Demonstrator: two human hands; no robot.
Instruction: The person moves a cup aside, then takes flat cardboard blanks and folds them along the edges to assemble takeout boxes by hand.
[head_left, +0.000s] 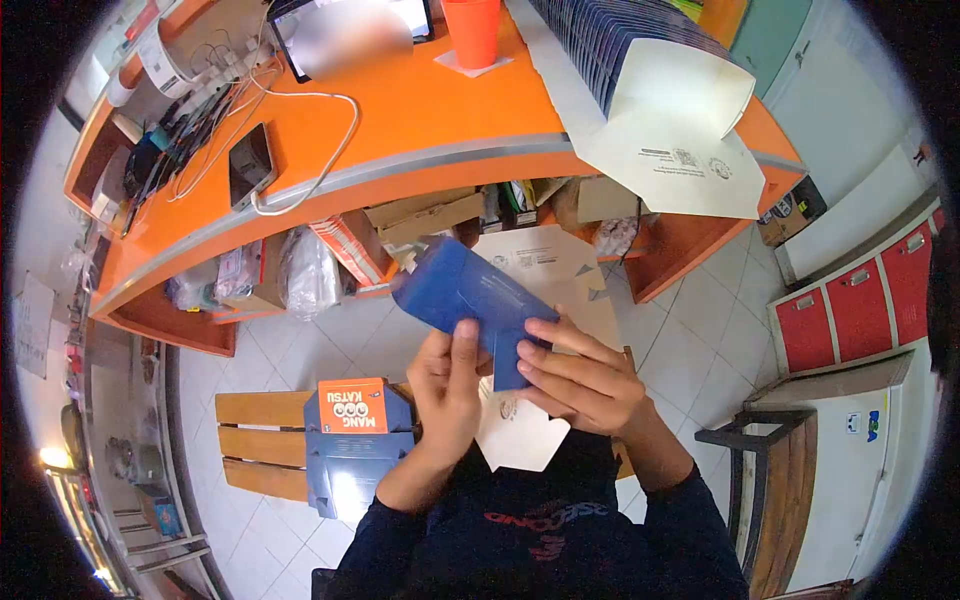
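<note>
In front of my body I hold a blue cardboard food box [470,290], partly folded, between both hands. My left hand [445,385] grips its near left side, with the thumb pressed on the blue face. On the other side, the fingers of my right hand [585,380] lie across the right edge; what its thumb does is hidden. Beneath the box, over my lap, lies a flat cream cardboard sheet [560,275] with small print and cut flaps. Flat blue and orange box blanks [358,450] are piled on the wooden bench to my left.
An orange table [420,110] curves ahead, bearing a long row of nested blue boxes [600,40], an orange cup [472,35], a tablet [350,35], a phone [251,165] and cables. Shelves beneath hold cartons and plastic bags. A wooden bench [260,445] stands left, red drawers [855,290] right.
</note>
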